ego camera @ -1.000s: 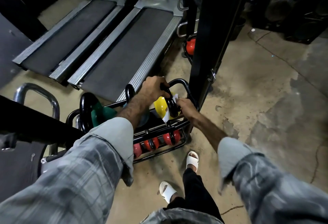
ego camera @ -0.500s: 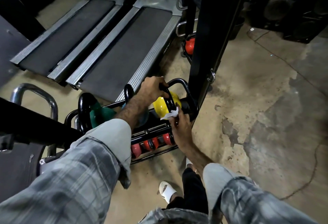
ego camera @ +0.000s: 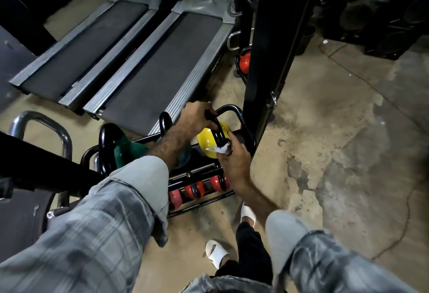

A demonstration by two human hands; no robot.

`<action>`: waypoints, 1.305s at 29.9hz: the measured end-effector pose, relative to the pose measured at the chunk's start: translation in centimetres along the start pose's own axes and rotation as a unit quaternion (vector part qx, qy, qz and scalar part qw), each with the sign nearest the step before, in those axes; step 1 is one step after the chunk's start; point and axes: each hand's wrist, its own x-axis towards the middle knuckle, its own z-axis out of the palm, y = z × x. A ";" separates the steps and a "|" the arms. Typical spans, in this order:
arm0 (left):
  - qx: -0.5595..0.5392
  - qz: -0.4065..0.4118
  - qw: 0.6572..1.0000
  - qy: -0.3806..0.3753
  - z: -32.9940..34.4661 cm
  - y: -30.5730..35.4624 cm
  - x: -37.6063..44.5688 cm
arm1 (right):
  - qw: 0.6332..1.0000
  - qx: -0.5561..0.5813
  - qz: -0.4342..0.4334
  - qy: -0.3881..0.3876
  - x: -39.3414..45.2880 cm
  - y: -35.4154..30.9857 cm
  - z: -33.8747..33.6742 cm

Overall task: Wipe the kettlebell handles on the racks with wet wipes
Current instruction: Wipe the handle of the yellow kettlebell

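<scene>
A yellow kettlebell (ego camera: 205,139) with a black handle sits at the right end of a low black rack (ego camera: 243,127). My left hand (ego camera: 195,116) grips the top of that handle. My right hand (ego camera: 233,160) holds a crumpled white wet wipe (ego camera: 220,150) against the handle's lower right side. A green kettlebell (ego camera: 126,151) with a thick black handle stands further left on the rack. A blue one is mostly hidden behind my left forearm. Red kettlebells (ego camera: 197,190) line the rack's bottom shelf.
Two treadmills (ego camera: 162,60) lie behind the rack. A tall black post (ego camera: 276,49) rises just right of it, with a red kettlebell (ego camera: 245,60) and chrome handles behind. A chrome rail (ego camera: 39,121) is at left. My feet in white slides (ego camera: 247,213) stand on bare concrete.
My right hand has swung from the rack's right end around to the near side of the yellow kettlebell's handle, with the wipe. My left hand has kept its grip on the handle top.
</scene>
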 end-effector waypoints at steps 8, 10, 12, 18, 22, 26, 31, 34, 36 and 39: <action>0.009 0.014 1.000 0.006 0.2 -0.2 0.2 | 0.989 0.064 0.066 -0.115 2.6 -1.4 -0.6; 0.009 0.013 1.000 0.005 0.3 -0.3 0.2 | 0.966 0.061 0.078 -0.238 5.0 -0.2 -1.4; 0.008 0.008 1.000 0.002 0.2 -0.2 0.2 | 0.952 0.050 0.078 -0.291 6.0 -0.1 -2.2; -0.011 0.003 1.000 0.006 0.4 -0.4 0.3 | 0.990 0.096 -0.004 -0.099 0.9 -0.2 -1.8; -0.021 0.003 1.000 0.007 0.5 -0.8 0.4 | 0.992 0.126 -0.007 0.022 -0.1 0.2 -1.4; -0.035 0.003 0.999 0.015 0.6 -0.9 0.2 | 0.986 0.161 -0.016 0.044 1.9 -1.3 -1.1; -0.070 0.004 0.997 0.023 0.9 -1.2 0.3 | 0.984 0.156 -0.039 0.074 3.6 -2.7 -1.7; -0.076 -0.004 0.997 0.021 1.1 -1.5 0.4 | 0.988 0.138 -0.026 0.066 1.9 -0.9 -1.8; -0.079 -0.003 0.997 0.019 1.2 -1.6 0.6 | 0.986 0.153 -0.023 0.056 0.8 -0.2 -2.0; -0.077 0.003 0.997 0.016 1.3 -1.7 0.7 | 0.986 0.146 -0.048 0.059 1.4 -1.6 -2.0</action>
